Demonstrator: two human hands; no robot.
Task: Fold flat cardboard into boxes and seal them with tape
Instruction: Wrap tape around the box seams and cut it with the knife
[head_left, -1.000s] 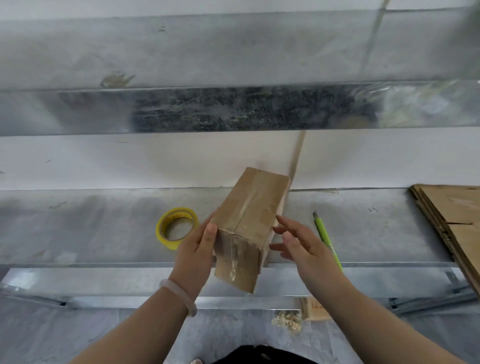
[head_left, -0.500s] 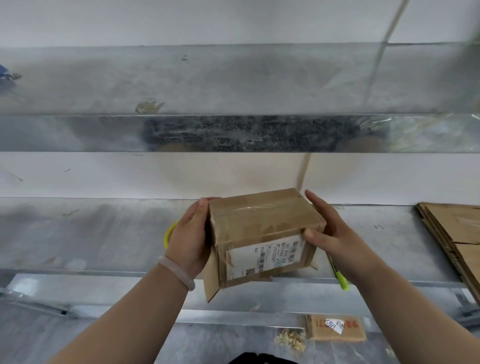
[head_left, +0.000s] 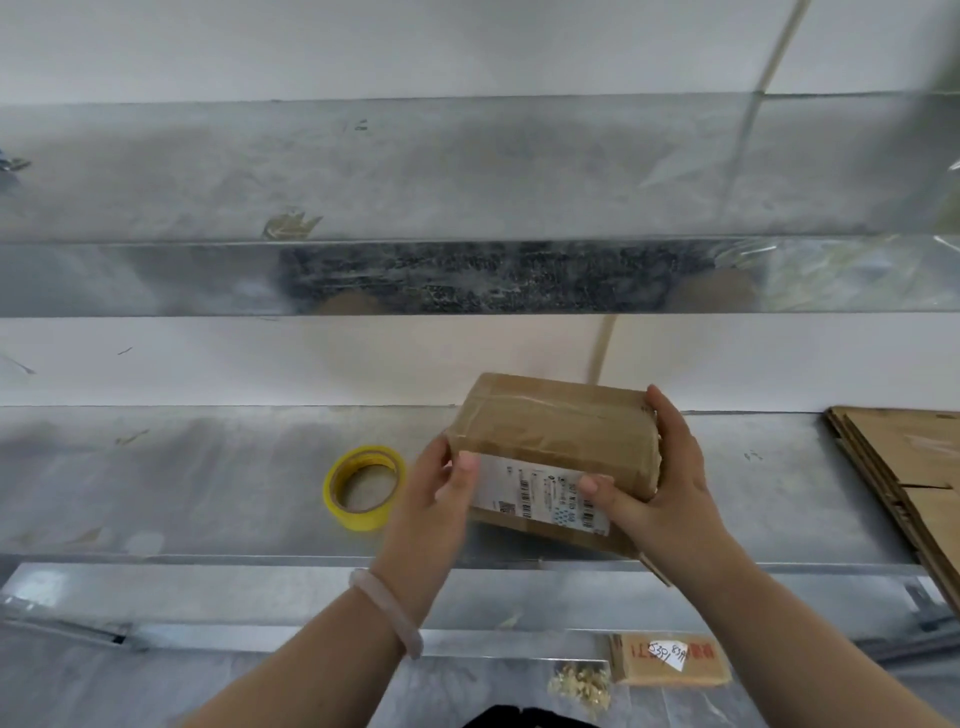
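Cardboard box (head_left: 550, 431), taped shut, both hands gripping

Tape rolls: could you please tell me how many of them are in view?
1. The yellow tape roll lies flat on the metal shelf, just left of the left hand; another could be hidden behind the held box.

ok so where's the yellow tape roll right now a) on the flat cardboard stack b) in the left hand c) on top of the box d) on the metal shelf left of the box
d: the tape roll lies on the metal shelf, left of the box.
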